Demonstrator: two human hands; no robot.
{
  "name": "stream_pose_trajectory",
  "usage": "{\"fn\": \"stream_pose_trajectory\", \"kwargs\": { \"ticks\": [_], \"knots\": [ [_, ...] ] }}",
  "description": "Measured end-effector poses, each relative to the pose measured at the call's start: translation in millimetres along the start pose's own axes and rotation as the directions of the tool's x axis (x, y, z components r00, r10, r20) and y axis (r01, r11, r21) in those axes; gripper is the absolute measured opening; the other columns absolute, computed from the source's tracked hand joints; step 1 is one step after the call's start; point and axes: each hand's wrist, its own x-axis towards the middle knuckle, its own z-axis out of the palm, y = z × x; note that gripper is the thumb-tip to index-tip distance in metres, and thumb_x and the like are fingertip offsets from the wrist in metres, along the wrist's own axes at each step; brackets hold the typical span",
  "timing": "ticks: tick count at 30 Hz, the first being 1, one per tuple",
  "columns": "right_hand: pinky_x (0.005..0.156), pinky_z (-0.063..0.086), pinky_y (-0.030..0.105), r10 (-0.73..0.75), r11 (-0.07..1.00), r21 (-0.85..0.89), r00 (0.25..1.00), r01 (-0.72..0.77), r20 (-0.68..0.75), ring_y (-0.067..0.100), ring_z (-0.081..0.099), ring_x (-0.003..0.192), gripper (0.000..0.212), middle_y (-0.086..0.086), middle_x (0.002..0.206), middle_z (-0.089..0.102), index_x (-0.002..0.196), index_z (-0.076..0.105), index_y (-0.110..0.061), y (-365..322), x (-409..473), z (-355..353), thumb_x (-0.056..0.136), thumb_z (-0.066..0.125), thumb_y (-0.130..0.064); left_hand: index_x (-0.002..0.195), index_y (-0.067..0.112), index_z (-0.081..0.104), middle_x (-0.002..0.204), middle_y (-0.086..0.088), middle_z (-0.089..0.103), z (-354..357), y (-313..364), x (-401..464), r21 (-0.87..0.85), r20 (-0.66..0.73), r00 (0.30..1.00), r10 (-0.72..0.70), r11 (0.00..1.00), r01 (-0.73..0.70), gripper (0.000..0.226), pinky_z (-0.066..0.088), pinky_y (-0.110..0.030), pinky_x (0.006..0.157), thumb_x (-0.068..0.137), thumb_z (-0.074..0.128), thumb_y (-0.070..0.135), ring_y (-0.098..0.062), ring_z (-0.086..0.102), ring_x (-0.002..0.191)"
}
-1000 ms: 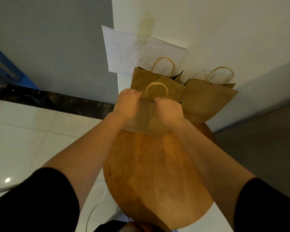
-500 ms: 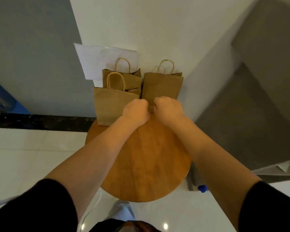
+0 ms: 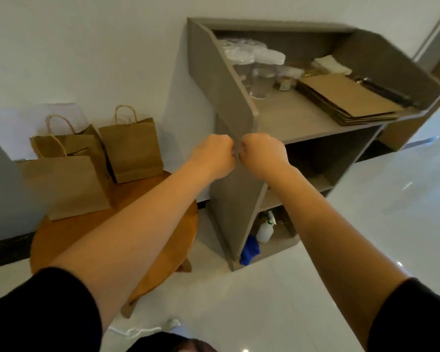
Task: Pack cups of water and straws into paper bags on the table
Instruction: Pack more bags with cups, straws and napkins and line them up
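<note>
Three brown paper bags stand upright on the round wooden table [image 3: 61, 240]: a front bag [image 3: 64, 184], a middle bag [image 3: 84, 141] behind it and a right bag [image 3: 131, 148], all against the white wall. My left hand [image 3: 214, 154] and my right hand [image 3: 263, 153] are curled into fists, knuckles nearly touching, held in the air in front of a grey counter's side panel. Neither fist shows anything in it. Clear plastic cups [image 3: 261, 83] stand on the counter shelf, with a stack of flat paper bags [image 3: 346, 97] to their right.
The grey counter [image 3: 302, 118] stands right of the table, with lower shelves holding a white spray bottle [image 3: 266, 228] and a blue cloth [image 3: 249, 250]. Clear lids [image 3: 241, 50] are stacked behind the cups. Glossy white floor tiles [image 3: 366, 212] spread to the right.
My hands let go of the front bag and drew back into fists. The view swung right from the table toward the grey counter.
</note>
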Motion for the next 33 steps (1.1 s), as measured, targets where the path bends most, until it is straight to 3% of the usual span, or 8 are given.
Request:
{"fn": "stream_pose_trajectory", "kwargs": {
  "ticks": [8,13,18,21,25,28,30,33],
  "knots": [
    [0.062,0.045,0.028,0.240,0.970,0.058,0.968,-0.236,-0.068,0.016,0.055,0.069,0.008,0.001,0.078,0.055,0.096,0.057,-0.016,113,-4,-25,0.093,0.052,-0.020,0.086,0.010,0.062,0.080,-0.007,0.059,21,99,66,-0.010,0.058,0.987,0.147,0.989,-0.147,0.015,0.045,-0.033,0.060,0.092,0.051,0.018,-0.023,0.058,0.074],
    [0.074,0.049,0.031,0.312,0.949,0.084,0.939,-0.302,-0.145,0.018,0.054,0.084,0.017,0.004,0.096,0.053,0.104,0.060,-0.012,181,32,-26,0.093,0.051,-0.022,0.099,0.010,0.064,0.093,-0.009,0.062,38,138,129,-0.115,0.108,0.984,0.139,0.985,-0.126,0.015,0.053,-0.039,0.082,0.093,0.052,0.018,-0.023,0.061,0.087],
    [0.075,0.046,0.032,0.355,0.935,0.117,0.907,-0.336,-0.227,0.020,0.051,0.088,0.020,0.005,0.097,0.051,0.103,0.060,-0.012,251,98,-26,0.093,0.050,-0.027,0.101,0.011,0.065,0.096,-0.008,0.063,46,163,208,-0.150,0.069,0.985,0.161,0.977,-0.149,0.016,0.052,-0.038,0.084,0.092,0.053,0.018,-0.022,0.060,0.090],
    [0.094,0.041,0.043,0.433,0.902,0.072,0.887,-0.427,-0.160,0.028,0.047,0.113,0.040,0.012,0.123,0.051,0.121,0.053,-0.013,285,141,-22,0.091,0.052,-0.040,0.099,0.012,0.065,0.096,-0.006,0.063,55,173,248,-0.169,0.072,0.989,0.131,0.979,-0.117,0.014,0.052,-0.038,0.083,0.091,0.055,0.019,-0.022,0.059,0.090],
    [0.110,0.011,0.060,0.502,0.865,-0.060,0.859,-0.499,0.101,0.035,0.019,0.141,0.069,0.015,0.150,0.028,0.139,0.037,-0.011,313,173,-11,0.088,0.046,-0.057,0.096,0.013,0.065,0.095,-0.006,0.064,73,179,282,-0.192,0.067,0.991,0.115,0.976,-0.100,0.012,0.053,-0.041,0.084,0.090,0.057,0.020,-0.022,0.061,0.089],
    [0.107,0.020,0.062,0.461,0.887,-0.092,0.869,-0.452,0.178,0.033,0.042,0.125,0.050,0.013,0.132,0.049,0.108,0.056,-0.015,320,175,-6,0.090,0.042,-0.059,0.095,0.014,0.066,0.095,-0.006,0.064,83,183,295,-0.191,0.070,0.993,0.093,0.978,-0.078,0.013,0.053,-0.039,0.082,0.089,0.058,0.022,-0.021,0.061,0.088],
    [0.103,0.032,0.056,0.416,0.909,-0.090,0.891,-0.406,0.180,0.029,0.052,0.106,0.041,0.008,0.106,0.058,0.077,0.049,-0.021,319,172,-10,0.090,0.042,-0.059,0.092,0.012,0.067,0.092,-0.006,0.065,89,187,299,-0.206,0.065,0.995,0.073,0.977,-0.058,0.014,0.053,-0.037,0.079,0.090,0.057,0.022,-0.021,0.061,0.086],
    [0.087,0.044,0.040,0.362,0.932,-0.074,0.909,-0.354,0.207,0.020,0.054,0.081,0.040,0.002,0.083,0.056,0.070,0.045,-0.021,314,162,-20,0.091,0.044,-0.056,0.073,0.010,0.062,0.075,-0.006,0.061,95,196,299,-0.252,0.050,0.999,0.017,0.968,-0.004,0.028,0.049,-0.034,0.067,0.093,0.053,0.028,-0.019,0.058,0.070]
  ]
}}
